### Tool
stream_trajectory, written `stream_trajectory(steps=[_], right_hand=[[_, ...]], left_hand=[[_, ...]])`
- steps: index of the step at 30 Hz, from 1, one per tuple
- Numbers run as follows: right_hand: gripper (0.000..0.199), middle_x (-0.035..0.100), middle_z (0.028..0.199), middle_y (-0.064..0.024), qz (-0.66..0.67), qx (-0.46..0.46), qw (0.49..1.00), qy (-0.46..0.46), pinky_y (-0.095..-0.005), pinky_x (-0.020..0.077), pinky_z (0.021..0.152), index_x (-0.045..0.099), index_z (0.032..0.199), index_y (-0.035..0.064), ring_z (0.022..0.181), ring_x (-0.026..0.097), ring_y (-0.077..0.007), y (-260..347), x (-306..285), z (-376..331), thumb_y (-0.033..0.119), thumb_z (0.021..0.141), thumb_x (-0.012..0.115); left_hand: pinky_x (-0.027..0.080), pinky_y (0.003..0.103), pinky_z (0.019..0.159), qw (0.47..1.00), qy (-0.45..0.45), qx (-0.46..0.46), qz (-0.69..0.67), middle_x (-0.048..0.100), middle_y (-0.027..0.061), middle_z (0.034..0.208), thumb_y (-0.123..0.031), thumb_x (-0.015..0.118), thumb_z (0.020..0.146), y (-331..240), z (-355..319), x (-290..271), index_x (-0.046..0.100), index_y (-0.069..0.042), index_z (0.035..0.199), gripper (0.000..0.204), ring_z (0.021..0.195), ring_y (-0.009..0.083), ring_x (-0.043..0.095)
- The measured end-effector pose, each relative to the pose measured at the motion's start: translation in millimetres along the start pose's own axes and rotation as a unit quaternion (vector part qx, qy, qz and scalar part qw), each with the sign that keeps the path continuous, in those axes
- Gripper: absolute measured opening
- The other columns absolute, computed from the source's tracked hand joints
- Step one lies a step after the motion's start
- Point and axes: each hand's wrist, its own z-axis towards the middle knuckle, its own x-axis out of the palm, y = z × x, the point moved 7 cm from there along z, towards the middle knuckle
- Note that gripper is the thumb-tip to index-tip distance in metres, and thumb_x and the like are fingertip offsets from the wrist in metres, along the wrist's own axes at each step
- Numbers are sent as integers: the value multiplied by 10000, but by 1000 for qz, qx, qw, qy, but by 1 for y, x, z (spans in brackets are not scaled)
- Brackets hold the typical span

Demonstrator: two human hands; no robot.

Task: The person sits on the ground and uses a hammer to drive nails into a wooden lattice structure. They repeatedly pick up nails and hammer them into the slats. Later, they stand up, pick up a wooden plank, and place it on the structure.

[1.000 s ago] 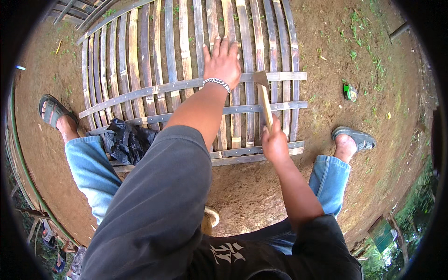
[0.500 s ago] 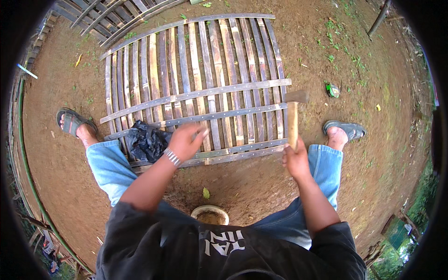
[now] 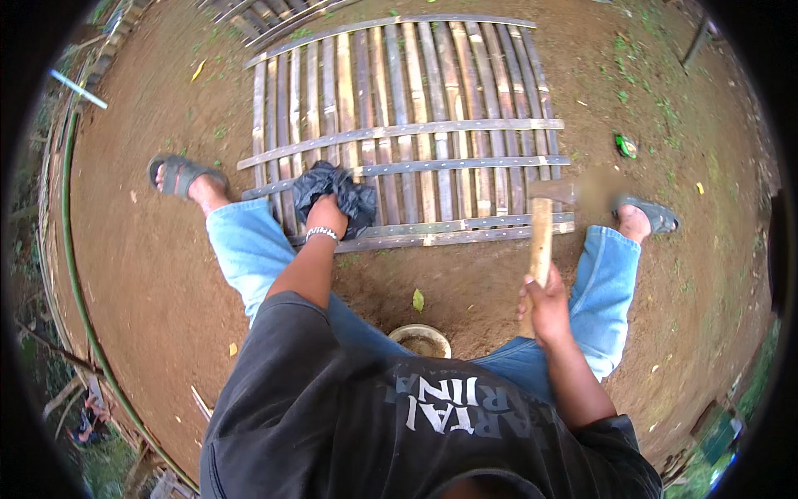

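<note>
A wooden-handled hatchet [image 3: 541, 241] stands upright in my right hand [image 3: 547, 309], whose fingers wrap round the lower handle. Its dark metal head is at the top, near the right edge of a bamboo slat panel [image 3: 432, 129]. My left hand [image 3: 327, 214], with a metal-link bracelet at the wrist, reaches into a crumpled black plastic bag [image 3: 356, 202]. The bag lies on the near left part of the panel and hides my fingers. Long slats run away from me, crossed by several strips with rows of nail heads.
A round bowl [image 3: 422, 339] sits on the dirt between my legs. A green-and-black tape measure [image 3: 626, 146] lies right of the panel. Another slat panel [image 3: 278, 18] is at the far left, and a green hose [image 3: 70, 224] runs along the left side.
My left hand has moved from above the slats into the black bag. My right hand still grips the hatchet. The whole view has shifted, so the panel sits further right and higher.
</note>
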Motion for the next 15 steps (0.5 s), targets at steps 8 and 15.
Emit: stream_trajectory(steps=[8,15], right_hand=[[498,525,773,-38,4,33,999,26,-288,459,446,366,1406,79,530,517,-121,-31,3,-17,36,960,583],[524,508,760,-31,27,19,999,24,-288,461,454,351,1416,92,530,515,-121,-22,4,-15,22,953,586]], left_hand=[[513,471,930,997,-55,-53,-20,667,248,1110,-49,616,814,11,-17,29,650,-7,1113,304,1079,401,637],[512,484,917,997,-35,-70,-14,687,257,1076,-60,567,856,0,-23,1,658,-62,1134,293,1047,413,652]])
